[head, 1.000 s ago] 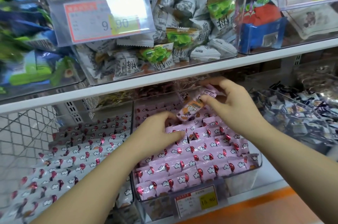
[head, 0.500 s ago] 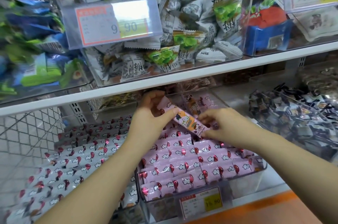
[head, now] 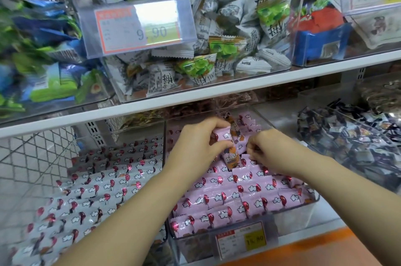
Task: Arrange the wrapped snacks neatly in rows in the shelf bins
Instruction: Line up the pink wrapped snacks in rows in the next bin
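L hand (head: 198, 146) round pink snack (head: 223, 136)

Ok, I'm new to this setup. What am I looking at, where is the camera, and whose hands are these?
There is no robot here. These are a person's two bare hands, filmed by one wide-angle camera worn on the head, looking down at store shelves. On the lower shelf a clear bin holds pink snacks lying in rows, with grey snacks beside it. The left hand grips a bar above the rows. The right hand has its fingers curled at the rows, but it is unclear whether it pinches anything. Loose green-and-white packs sit on the shelf above.
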Demonstrator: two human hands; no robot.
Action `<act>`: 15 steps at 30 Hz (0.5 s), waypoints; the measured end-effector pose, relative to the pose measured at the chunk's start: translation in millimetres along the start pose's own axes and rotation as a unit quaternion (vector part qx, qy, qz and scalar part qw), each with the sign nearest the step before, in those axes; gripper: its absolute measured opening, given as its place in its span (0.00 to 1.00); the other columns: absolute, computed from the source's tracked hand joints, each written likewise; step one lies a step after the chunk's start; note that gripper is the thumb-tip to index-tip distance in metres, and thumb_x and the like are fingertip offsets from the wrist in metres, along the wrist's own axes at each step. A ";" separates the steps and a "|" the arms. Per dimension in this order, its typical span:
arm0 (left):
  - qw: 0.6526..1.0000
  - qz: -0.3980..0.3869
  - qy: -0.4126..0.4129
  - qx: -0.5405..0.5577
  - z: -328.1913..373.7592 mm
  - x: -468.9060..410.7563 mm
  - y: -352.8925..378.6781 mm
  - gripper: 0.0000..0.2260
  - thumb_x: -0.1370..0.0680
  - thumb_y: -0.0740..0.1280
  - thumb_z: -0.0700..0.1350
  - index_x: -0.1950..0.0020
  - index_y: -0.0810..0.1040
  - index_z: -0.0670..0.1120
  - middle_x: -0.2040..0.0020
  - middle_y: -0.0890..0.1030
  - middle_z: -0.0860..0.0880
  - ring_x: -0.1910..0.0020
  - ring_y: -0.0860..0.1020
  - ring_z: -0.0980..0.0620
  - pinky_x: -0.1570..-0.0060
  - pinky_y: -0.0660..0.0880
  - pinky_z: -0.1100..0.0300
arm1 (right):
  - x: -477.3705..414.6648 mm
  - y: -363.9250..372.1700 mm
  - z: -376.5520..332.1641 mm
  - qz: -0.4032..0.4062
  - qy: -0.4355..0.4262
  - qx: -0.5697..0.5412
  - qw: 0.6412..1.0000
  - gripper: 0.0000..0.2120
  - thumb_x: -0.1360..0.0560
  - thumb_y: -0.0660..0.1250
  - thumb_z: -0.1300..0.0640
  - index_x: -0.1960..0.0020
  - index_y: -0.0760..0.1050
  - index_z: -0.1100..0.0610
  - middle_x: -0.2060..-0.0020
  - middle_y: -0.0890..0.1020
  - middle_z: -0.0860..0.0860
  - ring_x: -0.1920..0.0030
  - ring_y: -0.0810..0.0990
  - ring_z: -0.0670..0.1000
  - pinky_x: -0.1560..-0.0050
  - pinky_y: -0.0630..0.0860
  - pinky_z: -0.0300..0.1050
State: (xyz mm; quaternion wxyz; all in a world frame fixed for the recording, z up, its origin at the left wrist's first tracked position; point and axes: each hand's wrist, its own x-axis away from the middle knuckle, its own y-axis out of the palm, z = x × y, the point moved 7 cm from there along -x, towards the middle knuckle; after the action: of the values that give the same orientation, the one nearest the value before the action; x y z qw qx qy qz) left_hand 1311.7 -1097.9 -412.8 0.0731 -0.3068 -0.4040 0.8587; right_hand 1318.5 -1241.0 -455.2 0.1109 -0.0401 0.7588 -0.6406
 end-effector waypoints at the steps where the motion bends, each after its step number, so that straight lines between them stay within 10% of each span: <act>1: 1.000 -0.015 0.003 -0.005 0.4 0.7 7.0 0.16 0.29 0.74 0.51 0.42 0.79 0.53 0.55 0.77 0.60 0.60 0.74 0.63 0.56 0.70 0.69 | -0.2 -0.6 0.2 0.002 -0.001 0.005 1.000 0.18 0.24 0.61 0.61 0.71 0.64 0.50 0.72 0.69 0.44 0.69 0.67 0.43 0.61 0.63 0.40; 15: 0.934 -0.278 0.029 -0.224 -13.7 19.0 59.6 0.17 0.17 0.50 0.53 0.35 0.74 0.54 0.45 0.73 0.55 0.43 0.70 0.53 0.38 0.63 0.56 | 11.1 -10.9 -4.3 -0.035 -0.054 0.063 0.996 0.16 0.22 0.59 0.61 0.41 0.78 0.47 0.44 0.81 0.44 0.44 0.77 0.48 0.49 0.64 0.37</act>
State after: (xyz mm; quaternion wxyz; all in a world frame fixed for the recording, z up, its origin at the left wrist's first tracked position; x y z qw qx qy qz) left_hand 1311.8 -1121.5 -472.3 0.2498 -0.2159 -0.6530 0.6816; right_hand 1305.9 -1241.0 -445.1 0.1317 -0.0939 0.7083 -0.6872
